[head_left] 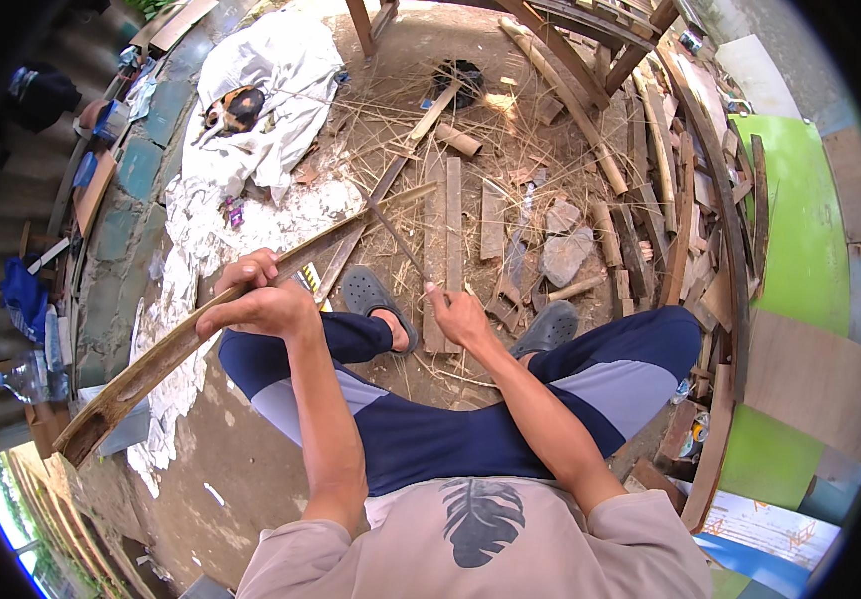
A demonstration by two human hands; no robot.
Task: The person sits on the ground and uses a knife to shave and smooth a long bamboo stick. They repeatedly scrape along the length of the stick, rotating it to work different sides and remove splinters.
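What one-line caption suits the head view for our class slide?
The left hand grips a long split bamboo piece; the right hand holds a slim tool.

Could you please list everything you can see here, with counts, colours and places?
bamboo strip: one, tan-brown, left, slanting toward centre
thin tool: one, dark, centre
white cloth: count unclear, upper left
cat: one, black, orange and white, on the white cloth
stones: two, grey, right of centre
bamboo tube: one, tan, upper centre
wood pieces: many, brown, centre and right
green panel: at least one, right
bottle: one, clear, far left
shoes: two, grey, on the feet
trousers: one pair, navy and pale, lower centre
shirt: one, beige, bottom
left hand: one, bare, around the bamboo strip
right hand: one, bare, holding the thin tool
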